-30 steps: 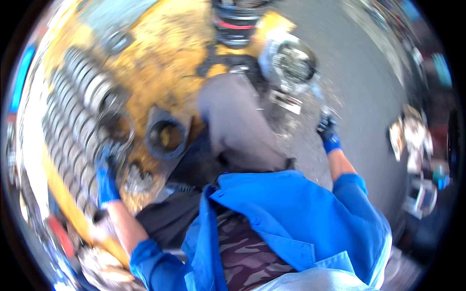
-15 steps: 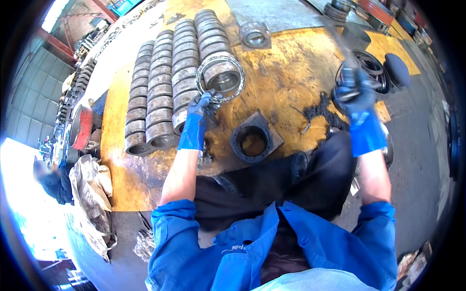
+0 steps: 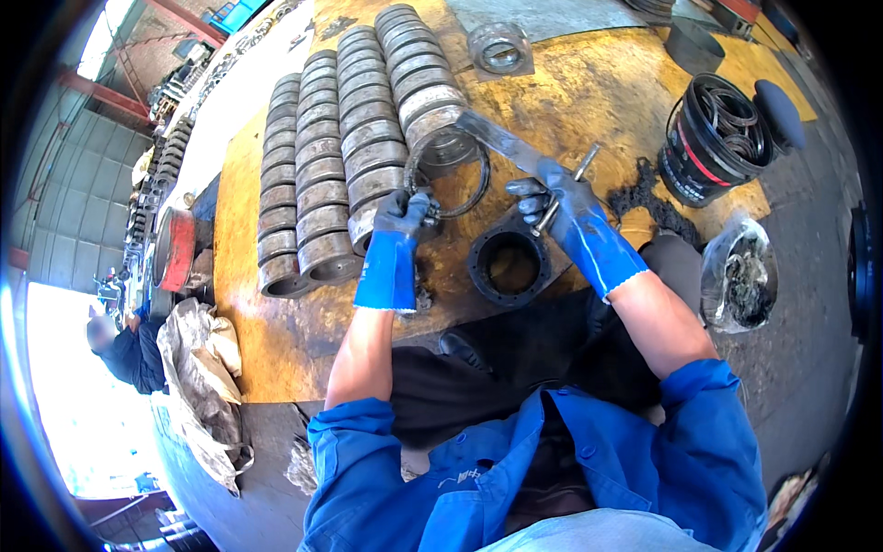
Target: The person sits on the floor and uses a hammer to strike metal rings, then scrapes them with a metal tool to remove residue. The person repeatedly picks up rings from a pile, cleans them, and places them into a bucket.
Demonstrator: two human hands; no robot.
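Blade [image 3: 501, 143] now near ring [image 3: 483, 190], in opposite hands [image 3: 405, 214] [image 3: 563, 195]

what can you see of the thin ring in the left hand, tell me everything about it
The thin ring is dark, round and open in the middle, and looks like metal. The gloved left hand grips it at its lower left edge. From this view it overlaps the open end of the rightmost row of metal cylinders; whether it touches them is unclear. The flat blade shows close to its upper right; contact there can't be told.
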